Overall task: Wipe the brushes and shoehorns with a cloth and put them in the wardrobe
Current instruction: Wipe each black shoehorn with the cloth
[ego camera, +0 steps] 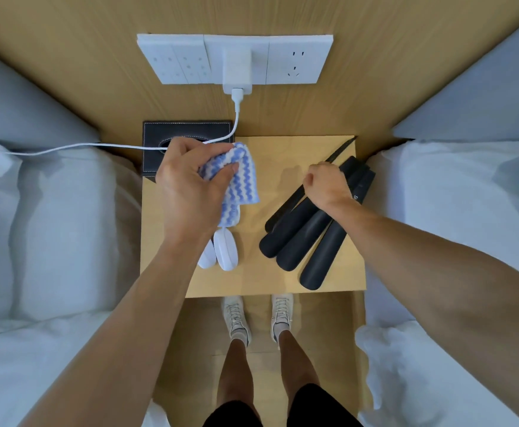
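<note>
Nightstand standing between two beds, against the wall panel. Tissue box sitting at its back left corner; a cable is crossing over the box. Brushes lying near the front edge, left of centre. Shoehorns lying along the right side, fanning from the back right corner toward the front edge.
</note>
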The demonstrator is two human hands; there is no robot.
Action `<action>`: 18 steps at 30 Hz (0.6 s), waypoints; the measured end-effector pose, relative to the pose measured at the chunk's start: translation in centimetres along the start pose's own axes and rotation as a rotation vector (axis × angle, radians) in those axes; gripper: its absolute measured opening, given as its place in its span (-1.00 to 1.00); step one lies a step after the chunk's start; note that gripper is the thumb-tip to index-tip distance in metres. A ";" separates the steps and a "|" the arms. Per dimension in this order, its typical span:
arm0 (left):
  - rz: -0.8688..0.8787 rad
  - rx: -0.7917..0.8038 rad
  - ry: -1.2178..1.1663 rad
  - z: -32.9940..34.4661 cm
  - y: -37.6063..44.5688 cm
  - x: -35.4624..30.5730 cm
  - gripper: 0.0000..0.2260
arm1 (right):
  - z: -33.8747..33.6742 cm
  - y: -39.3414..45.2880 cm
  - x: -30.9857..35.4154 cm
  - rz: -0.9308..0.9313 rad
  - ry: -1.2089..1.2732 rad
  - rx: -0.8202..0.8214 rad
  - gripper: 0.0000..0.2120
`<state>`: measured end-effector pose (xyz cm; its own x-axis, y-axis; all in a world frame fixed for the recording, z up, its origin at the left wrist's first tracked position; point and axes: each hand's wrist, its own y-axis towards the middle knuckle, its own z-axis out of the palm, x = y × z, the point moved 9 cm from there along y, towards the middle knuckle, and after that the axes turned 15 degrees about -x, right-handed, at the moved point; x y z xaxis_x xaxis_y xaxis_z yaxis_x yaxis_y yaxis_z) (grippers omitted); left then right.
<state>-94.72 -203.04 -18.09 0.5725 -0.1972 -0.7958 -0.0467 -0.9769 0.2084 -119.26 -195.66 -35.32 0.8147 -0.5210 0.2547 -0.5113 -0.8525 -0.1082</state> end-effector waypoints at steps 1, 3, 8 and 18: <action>0.005 -0.004 -0.007 -0.4 0.0 -0.5 -0.77 | -1.3 -0.4 -0.7 0.096 0.060 -0.056 -0.74; 0.011 -0.009 -0.039 -1.3 -0.1 -1.7 -0.78 | -3.8 -1.5 -1.8 0.247 0.172 -0.157 -0.80; 0.057 -0.002 -0.071 -3.0 -0.1 -5.6 -0.78 | -9.8 -5.1 -3.4 0.559 0.478 -0.352 -0.49; 0.297 0.054 -0.135 -6.4 -1.4 -16.5 -0.77 | -14.4 -12.0 -2.5 1.161 1.486 -0.194 -0.82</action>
<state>-98.86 -197.92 -1.61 0.4135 -0.4801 -0.7737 -0.2408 -0.8771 0.4156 -119.10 -183.51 -20.77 -0.7173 -0.2107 0.6642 -0.6635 -0.0845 -0.7434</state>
